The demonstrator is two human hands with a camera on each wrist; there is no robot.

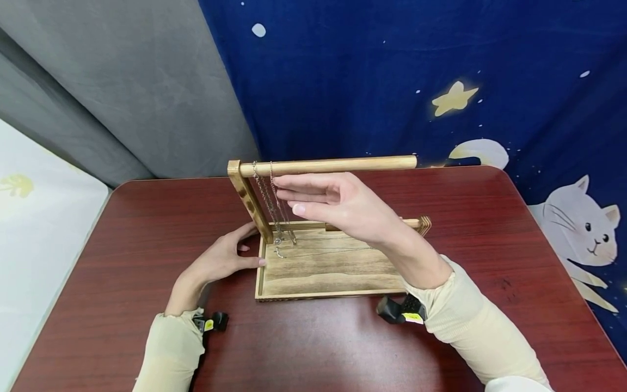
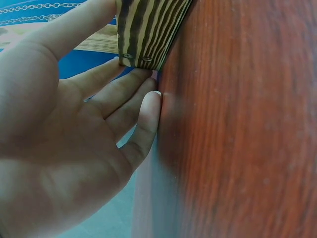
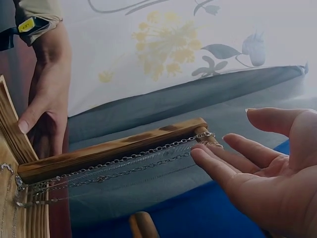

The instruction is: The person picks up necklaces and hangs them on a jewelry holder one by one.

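A wooden jewelry stand (image 1: 338,280) has a tray base, a slanted post at its left and a long top bar (image 1: 343,165). Several thin chain necklaces (image 1: 268,198) hang from the bar's left end, with pendants down at the tray. My left hand (image 1: 222,256) holds the stand's left side, thumb on the tray rim and fingers by the post's foot; the left wrist view shows them against the striped wood (image 2: 146,34). Raised over the tray, my right hand (image 1: 338,204) has its fingers extended, fingertips (image 3: 200,151) right at the chains (image 3: 148,151) near the bar.
A shorter lower rod (image 1: 416,223) stands at the tray's back right, partly behind my right forearm. Another fine chain (image 1: 333,249) lies across the tray floor. The stand rests on a reddish-brown table (image 1: 313,348), with grey and blue curtains (image 1: 343,81) behind.
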